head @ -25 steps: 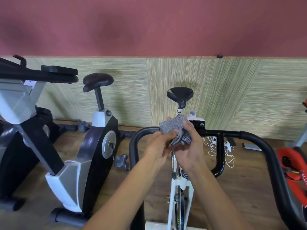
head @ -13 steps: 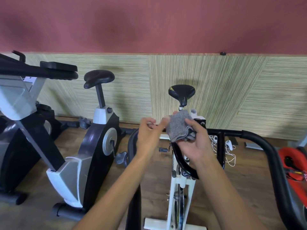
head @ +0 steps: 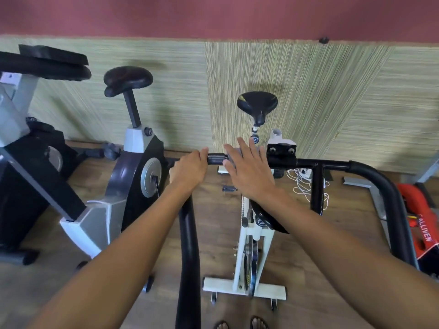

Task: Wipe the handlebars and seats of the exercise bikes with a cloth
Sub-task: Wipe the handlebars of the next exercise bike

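1. Woven green wall panelling (head: pixel 308 103) under a dark red band backs the wooden floor (head: pixel 213 210) where you stand in sandals.
2. Your left hand (head: pixel 190 169) grips the black handlebar (head: pixel 370 172) at its left bend, fingers curled over the tube and pressed together.
3. Your right hand (head: pixel 249 169) lies palm down just beside it on the crossbar, fingers straight and spread.
4. The grey cloth (head: pixel 234 151) sits under your right hand, flat on the handlebar; only a strip shows between your fingers.
5. The black seat (head: pixel 257 103) of this white-framed spin bike (head: pixel 247 233) stands beyond your hands, near the wall, well apart from the cloth.
6. A second exercise bike (head: pixel 133 176) with its own black saddle (head: pixel 128 79) stands to your left.
7. A white cord (head: pixel 301 186) hangs below the crossbar on the right.
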Available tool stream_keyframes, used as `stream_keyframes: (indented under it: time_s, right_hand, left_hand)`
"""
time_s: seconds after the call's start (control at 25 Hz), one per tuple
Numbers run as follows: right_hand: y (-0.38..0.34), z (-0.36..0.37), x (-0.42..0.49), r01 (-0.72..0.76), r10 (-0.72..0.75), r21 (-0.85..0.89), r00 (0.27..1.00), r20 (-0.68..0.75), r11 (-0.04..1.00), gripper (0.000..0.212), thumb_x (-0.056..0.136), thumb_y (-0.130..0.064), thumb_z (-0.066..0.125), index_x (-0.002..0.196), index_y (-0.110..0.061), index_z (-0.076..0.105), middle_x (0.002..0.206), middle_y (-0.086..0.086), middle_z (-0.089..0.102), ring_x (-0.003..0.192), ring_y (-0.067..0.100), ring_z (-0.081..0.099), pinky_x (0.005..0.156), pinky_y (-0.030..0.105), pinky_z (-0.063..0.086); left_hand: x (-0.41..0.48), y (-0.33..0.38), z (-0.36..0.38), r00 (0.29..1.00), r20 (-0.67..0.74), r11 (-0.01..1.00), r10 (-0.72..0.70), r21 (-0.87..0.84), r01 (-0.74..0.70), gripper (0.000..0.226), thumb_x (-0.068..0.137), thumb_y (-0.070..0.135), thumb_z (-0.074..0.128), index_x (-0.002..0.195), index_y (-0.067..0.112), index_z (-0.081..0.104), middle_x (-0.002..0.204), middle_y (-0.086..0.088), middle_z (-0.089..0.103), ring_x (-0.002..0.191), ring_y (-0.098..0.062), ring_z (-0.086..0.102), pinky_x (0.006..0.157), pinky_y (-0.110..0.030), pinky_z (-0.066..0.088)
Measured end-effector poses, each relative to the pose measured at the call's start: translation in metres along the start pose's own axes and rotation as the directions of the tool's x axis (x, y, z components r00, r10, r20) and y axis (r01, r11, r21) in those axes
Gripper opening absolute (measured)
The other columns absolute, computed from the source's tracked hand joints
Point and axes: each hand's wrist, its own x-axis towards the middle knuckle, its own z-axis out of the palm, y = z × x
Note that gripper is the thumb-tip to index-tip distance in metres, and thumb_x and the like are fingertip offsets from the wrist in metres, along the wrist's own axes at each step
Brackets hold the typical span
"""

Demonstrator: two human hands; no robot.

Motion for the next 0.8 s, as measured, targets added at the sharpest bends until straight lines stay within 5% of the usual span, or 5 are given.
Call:
stream_keyframes:
  time_s: [0.12,0.24,0.44,0.64,0.8]
  right_hand:
    - [0.004,0.016,-0.029,0.137,-0.148,-0.117,0.985,-0.092,0.984,0.049,0.104,-0.031,0.035,0.151,-0.014,0.037,0.149,0.016,0.042,0.142,0.042,0.029,0.119,0.052,0.021]
    - [0.013,0.025,-0.051,0.265,-0.262,-0.228,0.964,0.042,0.937,0.059,0.104,-0.034,0.019,0.155,-0.006,0.026,0.160,0.021,0.027,0.149,0.045,0.018,0.119,0.057,0.020]
    - [-0.007,0.004,-0.009,0.053,-0.052,-0.070,0.999,0.017,0.996,0.061,0.104,-0.028,0.047,0.155,-0.003,0.026,0.162,0.020,0.023,0.150,0.044,0.015,0.122,0.055,0.009]
    - [0.003,0.002,-0.086,0.199,-0.240,-0.210,0.951,-0.194,0.957,0.053,0.088,-0.021,0.066,0.131,0.008,0.057,0.137,0.023,0.051,0.133,0.040,0.036,0.111,0.057,0.038]
    - [-0.009,0.000,-0.080,0.085,-0.084,-0.133,0.996,0.012,0.988,0.062,0.102,-0.030,0.049,0.155,-0.004,0.029,0.165,0.019,0.015,0.152,0.041,0.007,0.123,0.053,0.011]
  left_hand:
    - [0.001,-0.001,0.002,1.000,-0.022,1.000,0.010,0.002,-0.010,0.064,0.103,0.056,0.014,0.126,0.016,0.059,0.130,-0.018,0.060,0.119,-0.043,0.053,0.094,-0.048,0.039]
    - [0.005,-0.005,0.007,0.999,-0.036,1.000,0.014,-0.006,-0.014,0.062,0.103,0.056,0.016,0.127,0.018,0.059,0.128,-0.016,0.062,0.118,-0.042,0.054,0.093,-0.047,0.039]
    - [0.009,-0.008,0.010,0.998,-0.053,0.999,0.040,-0.035,-0.042,0.059,0.102,0.056,0.018,0.119,0.019,0.061,0.122,-0.015,0.065,0.113,-0.042,0.056,0.094,-0.048,0.042]
    - [0.009,-0.011,0.012,0.996,-0.070,0.998,0.054,-0.028,-0.056,0.058,0.103,0.054,0.018,0.113,0.016,0.061,0.114,-0.015,0.065,0.107,-0.041,0.058,0.092,-0.049,0.044]
    - [0.010,-0.006,0.013,0.994,-0.067,0.996,0.088,-0.014,-0.089,0.059,0.101,0.047,0.011,0.112,0.012,0.057,0.113,-0.014,0.064,0.102,-0.039,0.057,0.087,-0.047,0.045]
